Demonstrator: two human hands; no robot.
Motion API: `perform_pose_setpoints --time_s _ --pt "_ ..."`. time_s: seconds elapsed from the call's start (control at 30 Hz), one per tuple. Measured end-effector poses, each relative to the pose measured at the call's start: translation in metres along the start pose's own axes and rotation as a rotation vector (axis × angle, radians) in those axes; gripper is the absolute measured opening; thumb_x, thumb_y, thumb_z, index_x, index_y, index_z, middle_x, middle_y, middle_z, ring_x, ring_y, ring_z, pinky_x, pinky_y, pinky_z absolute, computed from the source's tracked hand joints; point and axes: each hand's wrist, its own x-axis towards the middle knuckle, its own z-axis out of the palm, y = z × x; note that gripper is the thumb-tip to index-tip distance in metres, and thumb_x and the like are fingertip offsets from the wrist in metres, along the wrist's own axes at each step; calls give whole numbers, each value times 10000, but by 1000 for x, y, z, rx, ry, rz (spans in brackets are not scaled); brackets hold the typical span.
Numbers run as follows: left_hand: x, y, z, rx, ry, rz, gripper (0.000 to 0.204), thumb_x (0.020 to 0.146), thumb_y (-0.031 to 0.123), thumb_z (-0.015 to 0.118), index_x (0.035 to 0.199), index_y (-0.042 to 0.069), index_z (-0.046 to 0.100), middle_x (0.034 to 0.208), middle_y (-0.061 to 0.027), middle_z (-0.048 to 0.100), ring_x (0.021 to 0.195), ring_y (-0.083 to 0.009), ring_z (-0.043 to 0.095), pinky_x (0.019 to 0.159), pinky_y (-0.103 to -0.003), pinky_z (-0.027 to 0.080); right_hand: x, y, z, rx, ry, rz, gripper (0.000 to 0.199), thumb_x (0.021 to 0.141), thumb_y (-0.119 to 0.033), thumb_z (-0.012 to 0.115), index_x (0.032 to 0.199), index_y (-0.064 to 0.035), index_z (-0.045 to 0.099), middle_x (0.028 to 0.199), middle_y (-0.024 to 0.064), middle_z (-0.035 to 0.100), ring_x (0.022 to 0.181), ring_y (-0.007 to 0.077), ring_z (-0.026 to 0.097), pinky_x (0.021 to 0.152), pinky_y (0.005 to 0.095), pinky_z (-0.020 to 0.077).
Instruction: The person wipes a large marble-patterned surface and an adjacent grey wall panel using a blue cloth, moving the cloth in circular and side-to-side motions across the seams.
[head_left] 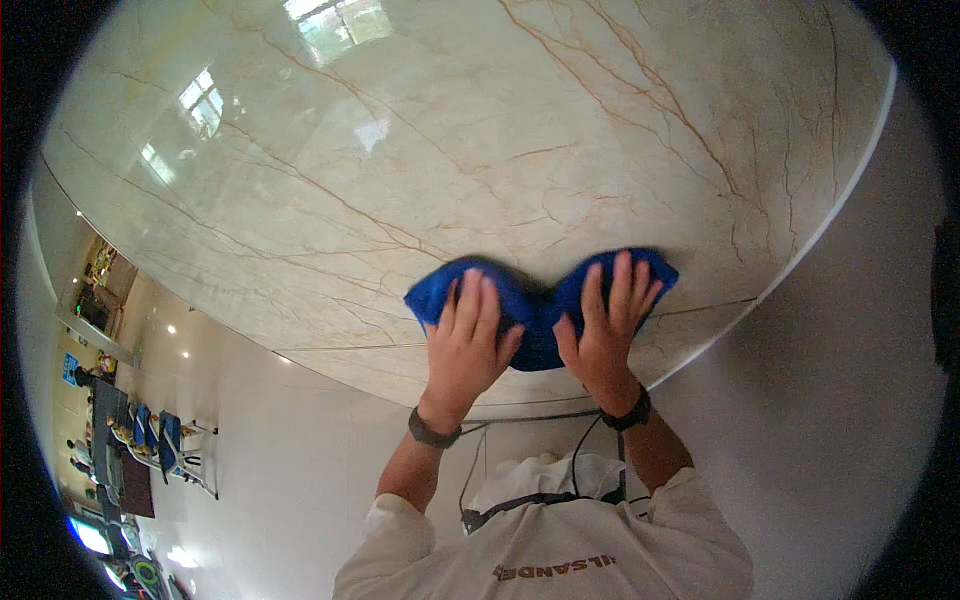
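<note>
A blue cloth (540, 335) lies spread on a glossy, marble-patterned surface (480, 190) with cream ground and brown veins. My left hand (470, 335) presses flat on the cloth's left part, fingers stretched out and thumb spread toward the middle. On its right part rests my right hand (605, 325), also flat with the fingers apart. Between the two hands the cloth dips in a fold along its far edge. Both hands are close to the near edge of the surface. A dark band sits on each wrist.
Pale floor (290, 450) stretches below and beside the surface's curved-looking edge. Far off on the left are blue folding chairs (170, 440) and dark tables (110, 420), with small figures near them. Black cables (588, 445) hang by my waist. Window reflections show on the surface.
</note>
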Motion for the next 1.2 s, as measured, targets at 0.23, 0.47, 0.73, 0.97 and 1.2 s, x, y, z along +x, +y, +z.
perform_pose_setpoints --time_s 0.23,0.47,0.73,0.97,1.2 --pt "-8 -7 14 100 150 -74 606 729 340 458 1127 -68 252 1197 -293 178 1089 -455 175 863 -560 114 -1 25 -2 -81 147 65 557 733 -368 448 1154 -33 303 1223 231 191 1111 416 162 880 547 81" --pt "-50 4 41 -48 -86 -133 560 696 266 524 1087 -76 312 1135 -291 282 985 -443 327 806 -526 262 -53 9 20 42 28 124 511 715 -267 442 1122 15 315 1225 252 147 1101 441 146 859 577 70" --pt "-9 2 17 126 137 27 463 665 333 535 1029 64 439 1092 -113 409 921 -282 423 723 -420 315 -17 18 10 -64 55 -31 433 649 -240 496 1044 -71 446 1173 137 322 1060 340 280 855 531 153" --pt "-50 0 43 58 71 -111 460 676 243 546 1024 -25 411 1072 -228 383 900 -366 411 762 -429 331 -52 13 29 38 104 106 508 740 -307 425 1114 25 332 1207 220 231 1092 403 210 852 565 112" --pt "-14 -5 17 200 107 48 500 691 217 496 1074 -53 323 1174 -257 253 1040 -432 266 804 -539 215 -13 11 7 -86 97 -26 490 700 -239 422 1114 9 335 1207 189 244 1092 375 224 869 559 99"
